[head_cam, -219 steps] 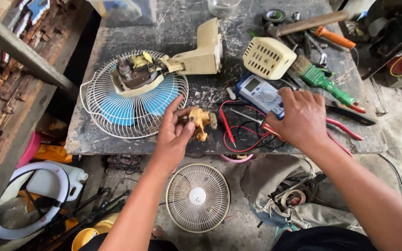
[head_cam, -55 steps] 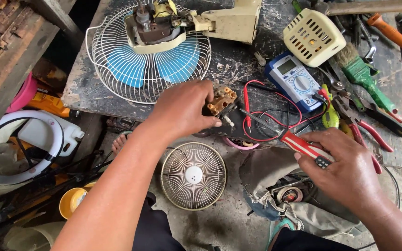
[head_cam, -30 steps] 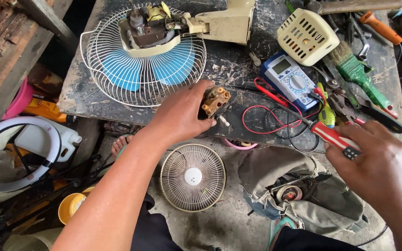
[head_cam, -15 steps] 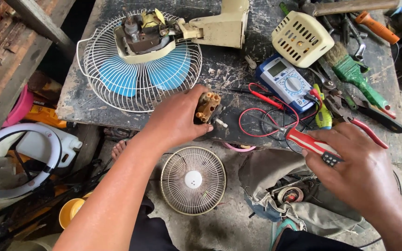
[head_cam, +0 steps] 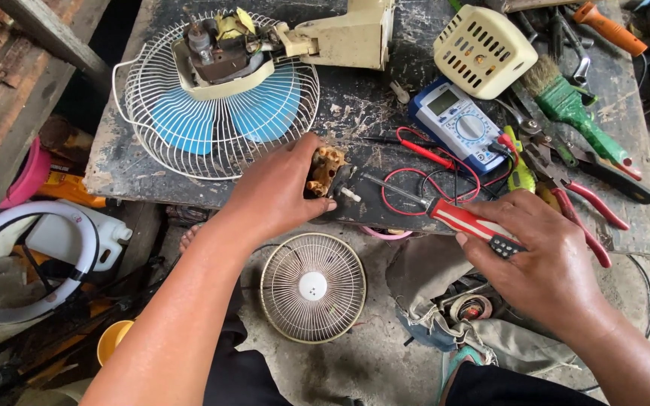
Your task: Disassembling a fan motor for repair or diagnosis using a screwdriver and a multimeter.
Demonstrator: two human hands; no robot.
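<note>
Two bare hands work at the near edge of a dark, scuffed workbench in the head view. The left hand is closed around a small yellowish-brown part, thumb underneath and fingers wrapped over its left side, holding it just above the bench edge. The right hand is closed around the handle of a red-handled screwdriver; its metal shaft runs to the far left and its tip sits close beside the part, though whether it touches cannot be told.

The part looks grimy, with lumpy tan windings or contacts and a short white stub sticking out at its right. It lies between the two hands, inside the left hand's grasp and well left of the right hand.

Far left on the bench lies a white wire fan guard with blue blades and an exposed motor on top. Far right of the part sits a blue multimeter with red and black leads looped beside it, then a cream vented cover, a green-handled brush and red-handled pliers. Below the bench, on the floor, rests a small round grille.
</note>
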